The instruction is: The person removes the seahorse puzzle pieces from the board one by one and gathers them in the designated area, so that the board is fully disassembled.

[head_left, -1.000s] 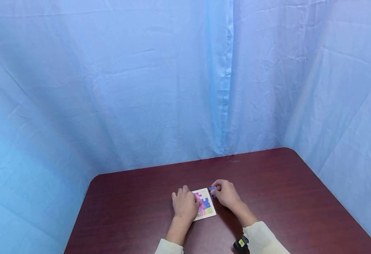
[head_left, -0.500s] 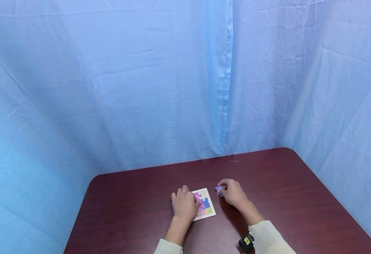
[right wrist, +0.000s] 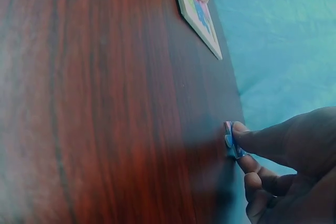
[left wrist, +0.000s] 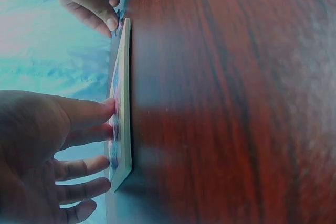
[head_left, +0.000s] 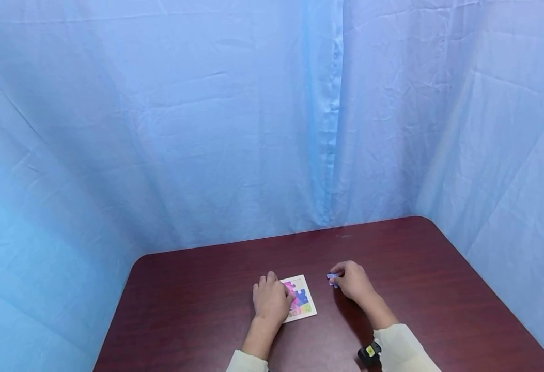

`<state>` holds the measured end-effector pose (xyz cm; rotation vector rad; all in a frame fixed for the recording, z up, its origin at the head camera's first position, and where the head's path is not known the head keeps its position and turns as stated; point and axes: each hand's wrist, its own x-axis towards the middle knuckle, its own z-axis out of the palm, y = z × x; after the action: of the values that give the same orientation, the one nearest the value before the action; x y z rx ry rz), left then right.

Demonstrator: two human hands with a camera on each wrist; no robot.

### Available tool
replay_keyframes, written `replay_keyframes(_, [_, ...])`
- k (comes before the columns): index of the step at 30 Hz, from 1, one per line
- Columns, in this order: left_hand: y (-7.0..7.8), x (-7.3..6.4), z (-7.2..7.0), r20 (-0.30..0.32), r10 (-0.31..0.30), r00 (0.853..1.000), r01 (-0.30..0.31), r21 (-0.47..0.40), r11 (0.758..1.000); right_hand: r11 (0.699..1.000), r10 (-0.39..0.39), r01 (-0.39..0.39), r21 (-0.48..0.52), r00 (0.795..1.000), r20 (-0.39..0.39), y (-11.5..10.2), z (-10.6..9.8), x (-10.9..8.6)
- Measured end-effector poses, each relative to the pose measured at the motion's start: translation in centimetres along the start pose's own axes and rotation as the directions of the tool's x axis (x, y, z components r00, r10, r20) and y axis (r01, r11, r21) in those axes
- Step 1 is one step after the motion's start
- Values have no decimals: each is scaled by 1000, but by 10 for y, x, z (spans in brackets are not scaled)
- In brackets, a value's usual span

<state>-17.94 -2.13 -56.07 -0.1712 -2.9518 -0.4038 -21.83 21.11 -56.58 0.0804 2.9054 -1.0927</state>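
A square jigsaw puzzle in a pale tray (head_left: 311,308) lies flat on the table, with pink, blue and yellow-green pieces in it. A pale patch shows near its far right corner. My left hand (head_left: 270,300) lies over the puzzle's left part and hides it; in the left wrist view the fairly straight fingers (left wrist: 86,135) touch its top. To the right of the tray and apart from it, my right hand (head_left: 354,281) pinches a small blue puzzle piece (head_left: 331,277) between thumb and fingers. The right wrist view shows this puzzle piece (right wrist: 229,139) held on edge, close to the table.
The dark red wooden table (head_left: 197,299) has rounded far corners. Light blue curtains (head_left: 234,129) hang behind it and along both sides. A black device with a yellow mark (head_left: 369,353) sits at the right wrist.
My right hand has moved to the right, away from the tray, with the puzzle piece in its pinch. The left hand and the tray have stayed in place.
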Motion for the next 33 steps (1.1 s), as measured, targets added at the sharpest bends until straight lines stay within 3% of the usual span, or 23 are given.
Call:
replay_keyframes(18, [-3,-2,-7,21,35,999,-33,-66,997,999,-10,10,-30,1000,-22,-4,-2,-3])
replay_keyframes(22, [-6,-2,-9,34,52,998,-48,-100,994,1000,4,-5,-17,998,-65,-7,1,-6])
replay_keyframes(28, [-8,-5,-11,42,70,997,-65,-106,992,995,-99,95,-30,982,-160,-13,8,-4])
replay_keyframes(33, [-8,-5,-11,42,71,997,-66,-103,992,986,-165,161,-39,979,-117,-25,15,-9])
